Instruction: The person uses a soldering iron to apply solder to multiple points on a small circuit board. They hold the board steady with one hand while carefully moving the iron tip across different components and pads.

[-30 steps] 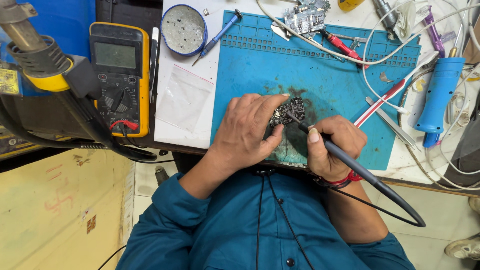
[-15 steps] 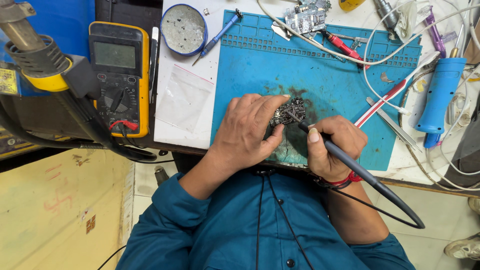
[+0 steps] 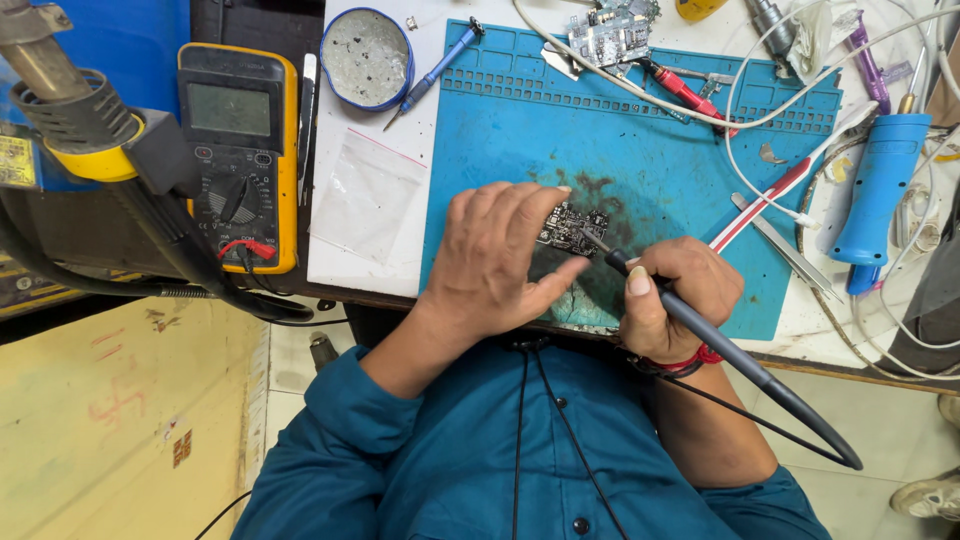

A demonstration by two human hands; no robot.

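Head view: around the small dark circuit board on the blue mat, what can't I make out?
- Small dark circuit board: its near-left part is hidden under the left hand.
- Black soldering iron: tip contact point is too small to tell; the right hand covers the grip.
- Board components: too small to identify.
- Grey hot-air nozzle: cut off by the left edge.

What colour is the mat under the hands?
Blue mat, with dark stains; head view shows it.
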